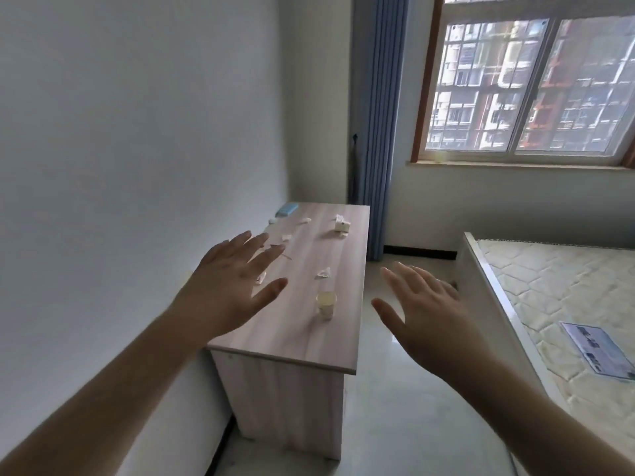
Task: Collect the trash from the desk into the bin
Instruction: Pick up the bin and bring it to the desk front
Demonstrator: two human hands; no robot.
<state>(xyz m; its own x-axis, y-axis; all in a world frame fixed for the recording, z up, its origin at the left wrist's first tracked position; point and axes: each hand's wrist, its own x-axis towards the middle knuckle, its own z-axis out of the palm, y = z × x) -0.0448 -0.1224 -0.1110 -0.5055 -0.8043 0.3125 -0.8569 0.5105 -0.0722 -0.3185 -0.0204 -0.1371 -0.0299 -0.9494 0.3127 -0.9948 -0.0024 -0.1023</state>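
A long light-wood desk (295, 341) stands against the left wall. On it sit a paper cup (326, 305) near the front, a crumpled paper scrap (323, 273) behind it, a small white carton (342, 226) farther back, and several small white scraps such as one (304, 220) at the far end. My left hand (231, 284) hovers over the desk's left side, fingers spread, holding nothing, and hides part of a scrap (260, 279). My right hand (425, 305) is raised over the floor to the right of the desk, fingers apart. No bin is in view.
A blue packet (287, 209) lies at the desk's far left corner. A bed with a bare mattress (563, 297) stands to the right, with a strip of tiled floor (395, 407) between it and the desk. A blue curtain (383, 132) and a window (529, 84) are behind.
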